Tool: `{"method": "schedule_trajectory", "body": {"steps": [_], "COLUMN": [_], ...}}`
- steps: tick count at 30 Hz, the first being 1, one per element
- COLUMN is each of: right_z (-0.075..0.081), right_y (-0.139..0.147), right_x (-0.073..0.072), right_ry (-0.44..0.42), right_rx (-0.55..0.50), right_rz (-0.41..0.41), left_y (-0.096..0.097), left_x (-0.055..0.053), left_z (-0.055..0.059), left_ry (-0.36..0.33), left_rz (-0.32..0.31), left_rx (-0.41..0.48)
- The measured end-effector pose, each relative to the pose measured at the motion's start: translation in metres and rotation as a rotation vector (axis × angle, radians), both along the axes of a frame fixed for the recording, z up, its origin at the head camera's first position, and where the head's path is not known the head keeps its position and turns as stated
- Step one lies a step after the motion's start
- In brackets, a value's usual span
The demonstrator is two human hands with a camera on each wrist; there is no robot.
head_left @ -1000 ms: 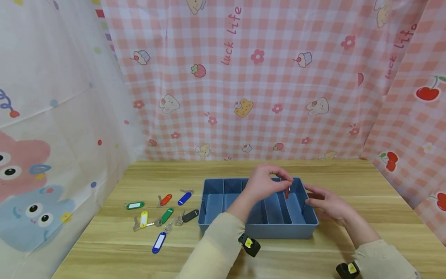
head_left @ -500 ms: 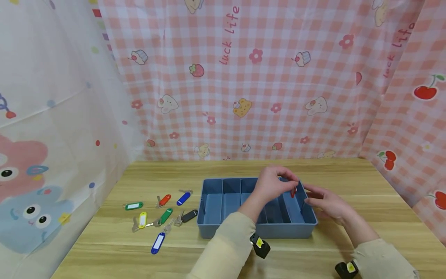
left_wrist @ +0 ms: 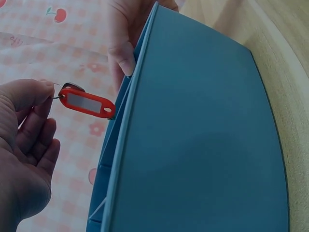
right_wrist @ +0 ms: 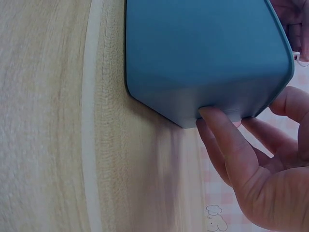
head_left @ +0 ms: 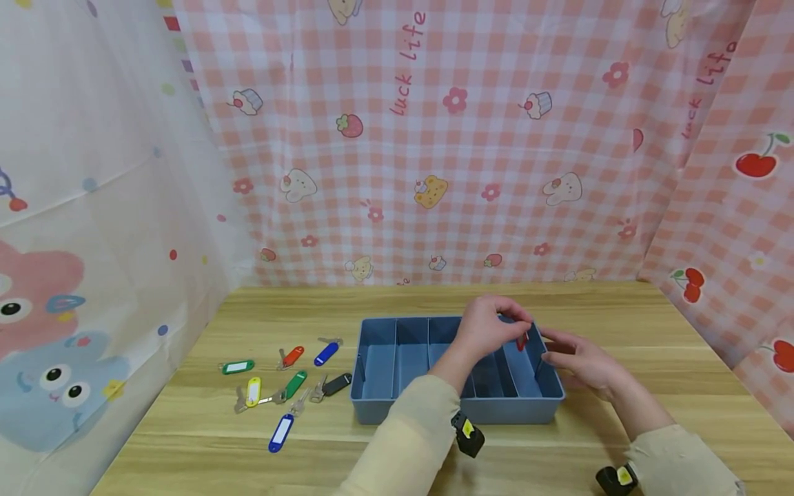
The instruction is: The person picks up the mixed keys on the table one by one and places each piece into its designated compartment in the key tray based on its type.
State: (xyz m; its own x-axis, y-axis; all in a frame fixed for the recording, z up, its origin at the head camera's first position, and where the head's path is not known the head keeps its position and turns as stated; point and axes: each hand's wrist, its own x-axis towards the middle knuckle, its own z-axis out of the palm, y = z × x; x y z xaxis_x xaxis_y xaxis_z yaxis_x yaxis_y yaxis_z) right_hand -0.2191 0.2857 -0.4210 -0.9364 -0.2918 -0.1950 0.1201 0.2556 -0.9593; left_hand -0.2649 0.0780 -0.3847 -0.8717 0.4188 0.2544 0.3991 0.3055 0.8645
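My left hand [head_left: 484, 331] is over the right end of a blue-grey divided box [head_left: 471, 411]. Between thumb and index finger it pinches the metal ring of a red key tag [left_wrist: 79, 100], which has a pale label. Part of a dark key [left_wrist: 74, 87] shows behind the tag. In the head view the tag overlaps the rightmost compartment. My right hand [head_left: 589, 364] grips the box's right end, its fingers [right_wrist: 229, 140] against the outer wall and its thumb at the rim. The thumb's tip is partly hidden in the right wrist view.
Left of the box, several keys with tags lie on the wooden table [head_left: 205, 448]: green [head_left: 238, 367], red [head_left: 293, 356], blue [head_left: 326, 354], yellow [head_left: 253, 391], black [head_left: 337, 384] and others. Patterned cloth [head_left: 372, 172] hangs behind and at both sides.
My left hand has moved slightly right with the red key tag, further over the rightmost compartment, then stayed almost still. My right hand has kept its place on the box.
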Motion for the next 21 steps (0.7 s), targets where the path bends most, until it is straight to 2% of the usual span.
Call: {"method": "schedule_trajectory", "body": {"steps": [7,11,21], "right_z": [-0.001,-0.001,-0.002], "right_y": [0.000,-0.001,0.000], "right_x": [0.000,0.000,0.000], "right_ry": [-0.002,0.002,0.002], "right_rx": [-0.013,-0.010,0.003], "right_rz": [-0.001,-0.004,-0.009], "left_y": [0.002,0.000,-0.013], "left_x": [-0.003,-0.002,0.006], "left_z": [-0.004,-0.004,0.010], "left_ry": [0.035,0.051,0.017], "left_rz": [0.013,-0.005,-0.086], "left_rx": [-0.050,-0.055,-0.052]}}
